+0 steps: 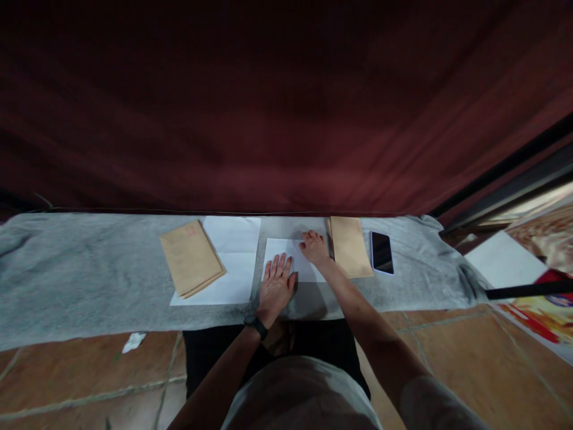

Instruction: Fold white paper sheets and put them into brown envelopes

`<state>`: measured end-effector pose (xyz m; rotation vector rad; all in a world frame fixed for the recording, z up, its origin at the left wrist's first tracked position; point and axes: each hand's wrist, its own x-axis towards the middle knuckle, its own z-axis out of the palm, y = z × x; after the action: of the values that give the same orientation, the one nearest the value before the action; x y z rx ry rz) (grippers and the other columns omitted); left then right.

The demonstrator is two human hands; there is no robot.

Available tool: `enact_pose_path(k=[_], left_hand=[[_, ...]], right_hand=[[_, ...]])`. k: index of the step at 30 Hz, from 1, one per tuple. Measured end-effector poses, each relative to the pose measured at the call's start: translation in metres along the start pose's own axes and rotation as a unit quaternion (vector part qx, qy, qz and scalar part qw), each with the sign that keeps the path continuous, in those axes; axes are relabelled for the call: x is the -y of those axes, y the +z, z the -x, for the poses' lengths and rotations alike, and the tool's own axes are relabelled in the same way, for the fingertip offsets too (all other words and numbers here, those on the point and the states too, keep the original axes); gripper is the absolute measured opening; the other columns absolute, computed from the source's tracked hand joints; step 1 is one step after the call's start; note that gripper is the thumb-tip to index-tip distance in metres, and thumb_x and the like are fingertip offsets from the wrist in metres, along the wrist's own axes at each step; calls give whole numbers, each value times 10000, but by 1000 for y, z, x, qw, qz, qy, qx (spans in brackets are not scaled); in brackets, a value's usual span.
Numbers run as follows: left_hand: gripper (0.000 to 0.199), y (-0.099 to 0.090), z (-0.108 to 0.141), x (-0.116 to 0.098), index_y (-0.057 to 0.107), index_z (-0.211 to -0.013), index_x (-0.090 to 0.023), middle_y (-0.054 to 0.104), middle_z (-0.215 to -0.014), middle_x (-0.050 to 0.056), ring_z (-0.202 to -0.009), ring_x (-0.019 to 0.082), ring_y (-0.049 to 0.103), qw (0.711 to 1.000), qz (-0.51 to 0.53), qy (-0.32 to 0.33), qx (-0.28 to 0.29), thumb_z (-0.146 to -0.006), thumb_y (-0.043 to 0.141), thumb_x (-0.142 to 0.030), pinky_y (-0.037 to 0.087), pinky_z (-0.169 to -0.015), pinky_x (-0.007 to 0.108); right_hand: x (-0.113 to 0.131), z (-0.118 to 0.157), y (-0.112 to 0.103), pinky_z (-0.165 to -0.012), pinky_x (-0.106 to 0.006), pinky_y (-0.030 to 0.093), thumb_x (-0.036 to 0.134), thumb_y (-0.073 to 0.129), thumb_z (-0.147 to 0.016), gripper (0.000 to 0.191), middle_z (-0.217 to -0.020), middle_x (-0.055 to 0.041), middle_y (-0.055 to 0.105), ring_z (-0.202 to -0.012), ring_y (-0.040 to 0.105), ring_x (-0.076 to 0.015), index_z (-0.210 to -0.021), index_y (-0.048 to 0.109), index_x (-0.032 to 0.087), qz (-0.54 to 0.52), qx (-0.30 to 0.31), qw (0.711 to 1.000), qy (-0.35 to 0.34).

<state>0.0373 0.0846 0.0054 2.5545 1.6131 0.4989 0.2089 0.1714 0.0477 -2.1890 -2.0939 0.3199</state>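
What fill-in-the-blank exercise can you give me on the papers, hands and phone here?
The left hand and right hand rest on a sheet coloured ____.
The dark watch is on the same arm as the ____ hand.
The phone lies to the ____ of the nearest brown stack.

Missing words: white; left; right.
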Motion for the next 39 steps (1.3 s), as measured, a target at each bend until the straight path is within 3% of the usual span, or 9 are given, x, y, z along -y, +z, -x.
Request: enact_pose_path(k=[4,8,15,18,22,26,30,35,39], left_hand=[[544,2,0,2,443,-1509,-114,413,-1594,129,-1518,288,306,1000,13,0,0,-1038,364,-375,236,-1256,511],[540,5,1,4,441,-1503,-90,404,-1594,162,-1516,297,310,999,33,-5,-12,-1035,365,-347,242,-1253,524],[524,1,3,11,406,-1528,-165,328,-1640,142,-1543,299,240,984,146,-36,-100,-1034,383,-338,235,-1250,551],[503,-5,5,15,417,-1521,-213,316,-1649,114,-1535,272,267,962,218,-63,-149,-1042,390,-362,250,-1256,513],[467,-11,9,21,432,-1502,-250,372,-1616,94,-1495,229,349,930,305,-99,-179,-1057,362,-372,322,-1234,459],[426,-13,17,23,515,-1430,-235,456,-1559,103,-1449,224,426,944,278,-100,-146,-1060,338,-354,401,-1187,447],[384,-10,28,19,612,-1327,-225,502,-1533,94,-1445,242,437,975,196,-47,-94,-1044,369,-316,418,-1176,471],[436,-8,38,12,565,-1405,-169,429,-1587,132,-1501,294,346,998,57,9,-17,-1034,402,-329,312,-1224,534],[467,-13,40,9,518,-1455,-174,430,-1587,113,-1511,278,326,999,12,48,20,-1039,385,-339,253,-1247,542]], right_hand=[[-6,-11,-9,-1033,-395,439,250,533,-935,359,-1318,-155,626,-1220,570,-281,-1267,640,166,-21,33,999,11],[-12,-17,-18,-985,-315,460,212,605,-873,208,-1141,-110,714,-1136,620,-241,-1031,738,183,-71,69,995,13],[-33,-7,-32,-775,-238,479,219,701,-771,26,-811,-4,726,-831,664,-172,-755,715,204,-240,74,968,11],[-38,8,-26,-665,-233,479,363,650,-828,188,-746,6,704,-733,656,-164,-773,700,190,-328,37,943,45],[-34,41,3,-565,-252,485,547,556,-865,399,-686,-10,684,-643,643,-176,-874,686,170,-409,-22,905,119],[-25,71,35,-547,-267,482,584,580,-821,405,-641,-9,666,-622,638,-192,-802,664,189,-423,-59,887,177],[-20,83,49,-640,-260,510,462,517,-866,291,-737,-10,706,-737,673,-187,-814,658,214,-400,-79,892,194],[-19,97,43,-730,-282,529,299,549,-869,148,-833,-27,738,-832,701,-209,-902,675,229,-349,-67,917,180],[-17,112,29,-904,-328,515,231,519,-938,253,-1095,-104,729,-1035,682,-237,-1139,670,211,-230,-96,959,134]])
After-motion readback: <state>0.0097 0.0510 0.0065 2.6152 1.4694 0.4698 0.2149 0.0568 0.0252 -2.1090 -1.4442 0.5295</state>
